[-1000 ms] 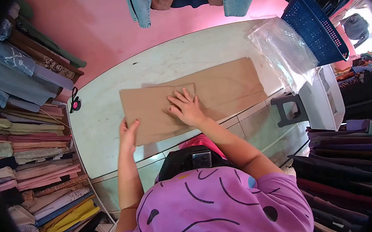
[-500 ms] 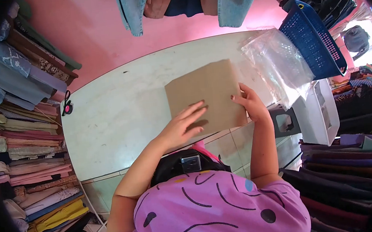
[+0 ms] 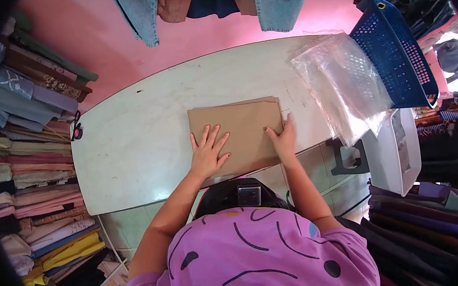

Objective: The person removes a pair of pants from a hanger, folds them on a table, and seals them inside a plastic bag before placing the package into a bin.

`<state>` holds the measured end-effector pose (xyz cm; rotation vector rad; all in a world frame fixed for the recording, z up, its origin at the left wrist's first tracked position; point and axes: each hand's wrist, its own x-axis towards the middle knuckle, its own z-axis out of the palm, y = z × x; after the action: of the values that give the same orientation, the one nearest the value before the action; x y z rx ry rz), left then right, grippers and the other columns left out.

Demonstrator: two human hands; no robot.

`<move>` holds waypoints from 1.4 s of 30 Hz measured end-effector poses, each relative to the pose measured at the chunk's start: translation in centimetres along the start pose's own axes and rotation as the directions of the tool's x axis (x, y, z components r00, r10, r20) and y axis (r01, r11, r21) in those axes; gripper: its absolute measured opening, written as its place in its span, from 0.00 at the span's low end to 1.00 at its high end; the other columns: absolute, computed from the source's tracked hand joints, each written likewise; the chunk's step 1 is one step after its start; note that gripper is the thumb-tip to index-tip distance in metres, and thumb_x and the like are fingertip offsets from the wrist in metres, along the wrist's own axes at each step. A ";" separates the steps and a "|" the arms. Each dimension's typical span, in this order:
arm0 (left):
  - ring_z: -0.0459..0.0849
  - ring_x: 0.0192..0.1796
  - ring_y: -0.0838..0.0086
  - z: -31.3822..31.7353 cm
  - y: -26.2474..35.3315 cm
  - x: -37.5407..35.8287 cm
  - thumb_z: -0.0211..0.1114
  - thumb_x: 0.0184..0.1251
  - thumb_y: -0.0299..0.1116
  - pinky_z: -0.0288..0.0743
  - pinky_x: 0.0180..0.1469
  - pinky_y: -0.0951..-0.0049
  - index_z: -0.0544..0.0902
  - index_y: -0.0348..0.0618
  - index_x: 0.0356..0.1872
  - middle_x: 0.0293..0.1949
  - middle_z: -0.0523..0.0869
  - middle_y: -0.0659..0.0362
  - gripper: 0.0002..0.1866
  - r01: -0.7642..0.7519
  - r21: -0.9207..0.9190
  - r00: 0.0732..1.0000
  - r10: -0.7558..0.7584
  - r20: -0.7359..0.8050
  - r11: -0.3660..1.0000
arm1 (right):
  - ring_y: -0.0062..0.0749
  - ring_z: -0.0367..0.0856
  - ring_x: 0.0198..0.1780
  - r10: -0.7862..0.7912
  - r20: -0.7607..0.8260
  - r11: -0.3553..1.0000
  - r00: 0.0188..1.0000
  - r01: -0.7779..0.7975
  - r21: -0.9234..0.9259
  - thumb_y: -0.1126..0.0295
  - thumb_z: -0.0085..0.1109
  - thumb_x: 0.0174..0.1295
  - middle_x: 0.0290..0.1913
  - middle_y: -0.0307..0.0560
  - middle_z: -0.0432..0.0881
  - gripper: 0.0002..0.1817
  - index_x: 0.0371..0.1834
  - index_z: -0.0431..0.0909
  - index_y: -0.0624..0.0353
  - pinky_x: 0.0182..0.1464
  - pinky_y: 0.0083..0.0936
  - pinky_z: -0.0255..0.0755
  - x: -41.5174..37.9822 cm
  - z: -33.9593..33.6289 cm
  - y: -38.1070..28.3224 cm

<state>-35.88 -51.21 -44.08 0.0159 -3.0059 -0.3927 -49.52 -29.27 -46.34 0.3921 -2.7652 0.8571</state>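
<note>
A tan garment (image 3: 244,125), folded into a flat rectangle, lies on the white table (image 3: 131,146). My left hand (image 3: 207,153) rests flat on its left part with the fingers spread. At the garment's right edge my right hand (image 3: 283,138) presses down, fingers together and flat. Neither hand grips anything.
A pile of clear plastic bags (image 3: 343,78) lies at the table's right end beside a blue basket (image 3: 395,47). A white stool (image 3: 392,145) stands right of the table. Shelves of folded fabric (image 3: 29,160) fill the left; dark folded clothes (image 3: 420,213) the right. Jeans (image 3: 271,3) hang above.
The long tan garment has been folded over from the left into a compact rectangle. Both hands have come down flat on it.
</note>
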 end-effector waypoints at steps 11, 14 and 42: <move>0.49 0.70 0.45 0.4 2.2 -1.2 0.62 0.55 0.50 0.43 0.65 0.38 0.63 0.56 0.66 0.70 0.50 0.45 0.36 0.398 -0.112 0.906 -0.409 -0.110 0.911 | 0.35 0.81 0.42 -0.075 0.425 0.765 0.902 -0.221 0.605 0.67 0.73 0.42 0.41 0.54 0.81 0.29 0.47 0.70 0.66 0.46 0.27 0.73 3.1 -1.4 0.9; 0.49 0.70 0.42 0.6 2.1 -1.3 0.63 0.56 0.47 0.47 0.66 0.46 0.60 0.53 0.68 0.69 0.47 0.37 0.37 0.476 -0.184 0.853 -0.503 -0.142 0.860 | 0.33 0.79 0.45 -0.100 0.482 0.691 0.870 -0.288 0.663 0.74 0.70 0.44 0.44 0.54 0.80 0.26 0.47 0.70 0.64 0.48 0.27 0.72 4.5 -3.4 -1.8; 0.78 0.49 0.55 3.0 0.3 4.1 0.55 0.52 0.19 0.74 0.46 0.66 0.75 0.40 0.50 0.49 0.77 0.46 0.20 0.209 -0.743 0.867 -0.472 -0.160 0.636 | 0.53 0.43 0.72 -0.384 0.486 0.899 0.785 0.438 0.001 0.50 0.59 0.54 0.73 0.50 0.46 0.40 0.70 0.54 0.43 0.66 0.57 0.43 3.2 2.1 -2.6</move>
<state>-40.28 -50.29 -46.45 0.5482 -2.2938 -1.4051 -51.95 -33.11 -45.76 1.2904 -2.9371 0.5402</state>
